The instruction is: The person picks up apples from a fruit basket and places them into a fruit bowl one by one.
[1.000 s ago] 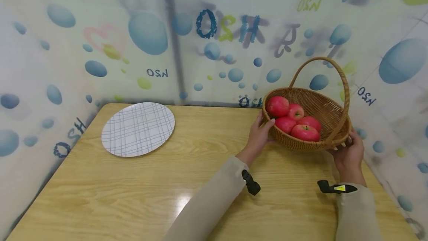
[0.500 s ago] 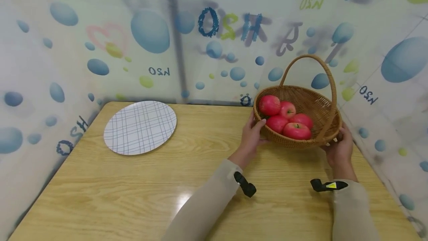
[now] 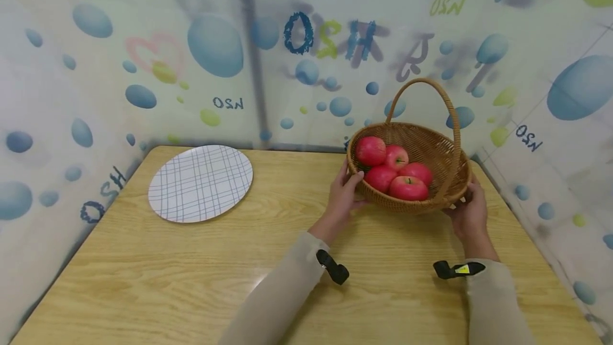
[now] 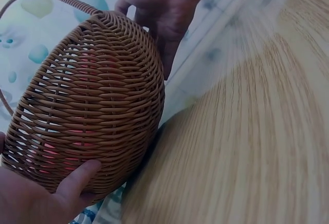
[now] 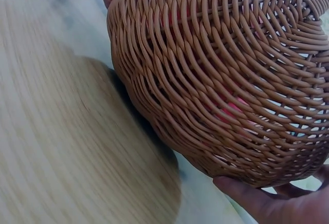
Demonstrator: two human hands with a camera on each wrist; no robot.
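A brown wicker basket (image 3: 438,148) with a tall arched handle is at the back right of the wooden table in the head view. Several red apples (image 3: 408,188) are gathered in its left part. My left hand (image 3: 339,200) holds the basket's left end, thumb at the rim and fingers underneath. At the other end, my right hand (image 3: 471,218) grips it low by the side. Both wrist views show the woven outer wall (image 4: 97,95) close up, with red showing through the gaps. Whether the basket's bottom touches the table cannot be told.
A white plate (image 3: 201,182) with a blue-grey grid pattern lies at the back left of the table (image 3: 191,276). Walls printed with blue bubbles and lettering border the table at the back, left and right.
Both hands have carried the basket with its apples to the left. The apples sit in the same arrangement, and the plate has stayed in place.
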